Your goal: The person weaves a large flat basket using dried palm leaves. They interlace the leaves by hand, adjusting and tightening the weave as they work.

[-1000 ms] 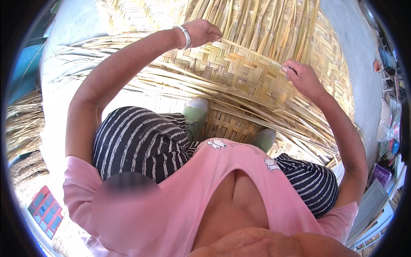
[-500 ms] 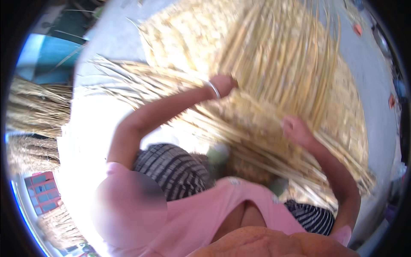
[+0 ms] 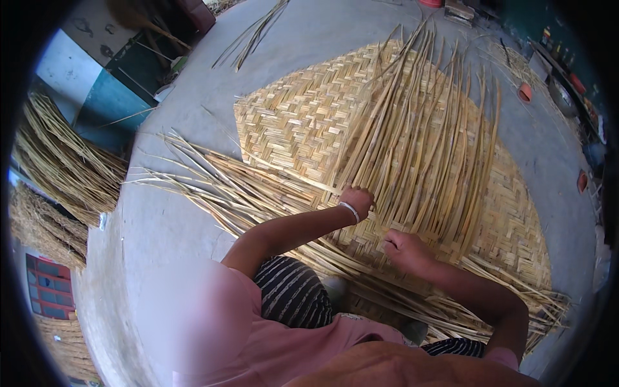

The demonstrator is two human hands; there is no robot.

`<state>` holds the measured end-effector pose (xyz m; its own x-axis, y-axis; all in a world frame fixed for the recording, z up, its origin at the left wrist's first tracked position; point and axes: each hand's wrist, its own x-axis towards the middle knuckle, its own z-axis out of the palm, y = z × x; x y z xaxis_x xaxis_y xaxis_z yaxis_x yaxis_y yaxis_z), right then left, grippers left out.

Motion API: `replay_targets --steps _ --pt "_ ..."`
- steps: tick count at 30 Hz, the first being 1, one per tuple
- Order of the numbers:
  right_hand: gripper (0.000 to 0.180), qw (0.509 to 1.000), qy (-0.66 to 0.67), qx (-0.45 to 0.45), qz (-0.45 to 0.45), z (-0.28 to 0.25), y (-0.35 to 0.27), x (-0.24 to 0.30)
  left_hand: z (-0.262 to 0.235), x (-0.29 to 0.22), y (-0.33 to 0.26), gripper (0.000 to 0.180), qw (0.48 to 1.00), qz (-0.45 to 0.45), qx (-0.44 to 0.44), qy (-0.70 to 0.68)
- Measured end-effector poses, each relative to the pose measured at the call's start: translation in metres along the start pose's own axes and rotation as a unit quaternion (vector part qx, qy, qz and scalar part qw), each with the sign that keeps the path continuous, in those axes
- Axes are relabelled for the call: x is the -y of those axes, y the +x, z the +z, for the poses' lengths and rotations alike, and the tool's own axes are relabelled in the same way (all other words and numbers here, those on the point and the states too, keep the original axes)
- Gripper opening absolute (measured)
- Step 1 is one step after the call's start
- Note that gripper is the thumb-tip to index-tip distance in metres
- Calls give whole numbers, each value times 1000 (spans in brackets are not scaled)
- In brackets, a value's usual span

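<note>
A woven reed mat (image 3: 290,129) lies on the floor, its finished part in a herringbone pattern. Many long loose reed strips (image 3: 419,142) fan up across it, away from me. My left hand (image 3: 358,198), a pale bracelet at its wrist, is closed at the near ends of these strips. It grips a pale reed strip (image 3: 303,178) that stretches out to the left. My right hand (image 3: 407,253) is closed lower and to the right, over the woven part, where the pale strip seems to run into its fingers; its tip is hidden.
A bundle of loose reeds (image 3: 238,177) lies crosswise before my knees, running right under my arms. A few strips (image 3: 255,32) lie on the grey floor (image 3: 200,84) at the back. Reed sheaves (image 3: 64,158) stand at the left. A small red object (image 3: 525,92) lies at the right.
My view has tilted and shows more of the far floor. My hands have come closer together, the right one shifting left toward the left hand. Both stay closed.
</note>
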<state>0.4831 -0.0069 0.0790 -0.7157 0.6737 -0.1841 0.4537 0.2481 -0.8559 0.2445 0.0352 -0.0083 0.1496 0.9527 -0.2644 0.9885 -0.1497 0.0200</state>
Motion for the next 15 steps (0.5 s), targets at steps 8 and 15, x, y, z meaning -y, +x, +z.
replay_targets --steps 8,15 --pt "24 999 -30 23 -30 15 0 23 3 -23 -2 19 997 3 -4 -81" --pt "21 998 -45 34 -26 20 -8 26 36 4 11 18 982 68 -65 -166"
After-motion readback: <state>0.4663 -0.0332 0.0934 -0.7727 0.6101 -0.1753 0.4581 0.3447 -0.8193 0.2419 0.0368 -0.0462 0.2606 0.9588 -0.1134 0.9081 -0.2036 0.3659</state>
